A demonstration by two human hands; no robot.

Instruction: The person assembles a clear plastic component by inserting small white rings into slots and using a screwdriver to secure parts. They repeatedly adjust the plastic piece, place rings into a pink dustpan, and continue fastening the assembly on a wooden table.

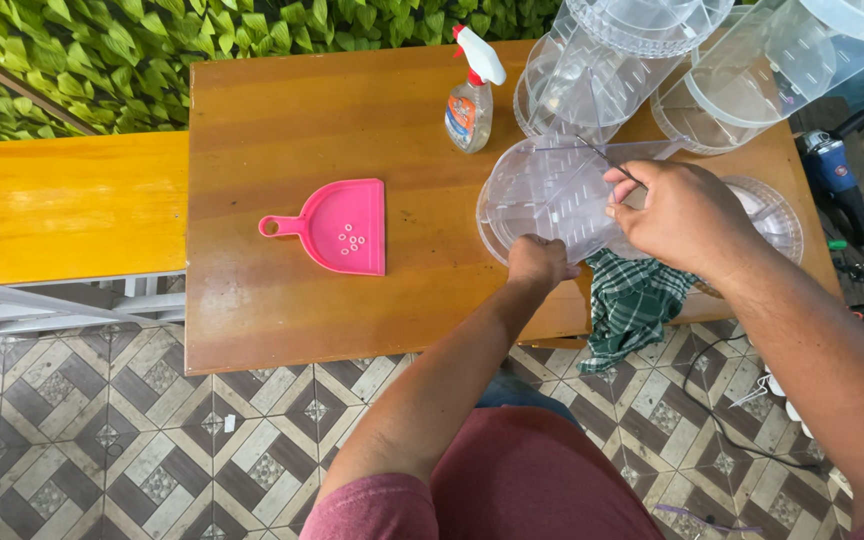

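Clear plastic tray (pixel 552 195), round with divider walls inside, sits tilted at the counter's (pixel 352 120) near-right edge, roughly 3 o'clock from the pink dustpan (pixel 337 225).

Left to right:
- Dustpan lies flat mid-counter, handle pointing to 9 o'clock, a few small white rings in its pan.
- Spray bottle (pixel 472 95) stands upright at 12 o'clock of the tray, apart from it.
- Left hand (pixel 537 262) clamps the tray's near rim at 6 o'clock, fingers curled shut on the edge.
- Right hand (pixel 677 215) is at the tray's 3 o'clock side, fingers pinched closed on a thin dark rod-like tool (pixel 607 160) whose tip reaches over the dividers.
- Green checked cloth (pixel 632 300) hangs over the counter edge under the right hand.

Doing it well, my read: keep the left-hand clamp firm so the tray doesn't rock, work the tool with small strokes along the divider, not across it. Thin clear plastic likely cracks or scratches under side load. Keep the tray over the cloth.

Hard to make out:
- Tool type and tip: too thin, partly behind the fingers.
- Tray's right part hidden by the right hand.
- More clear trays (pixel 632 60) stacked at 1 o'clock, cut off by the top frame; count unclear since they overlap.
- Blue power tool (pixel 837 180) at far right, partly seen.
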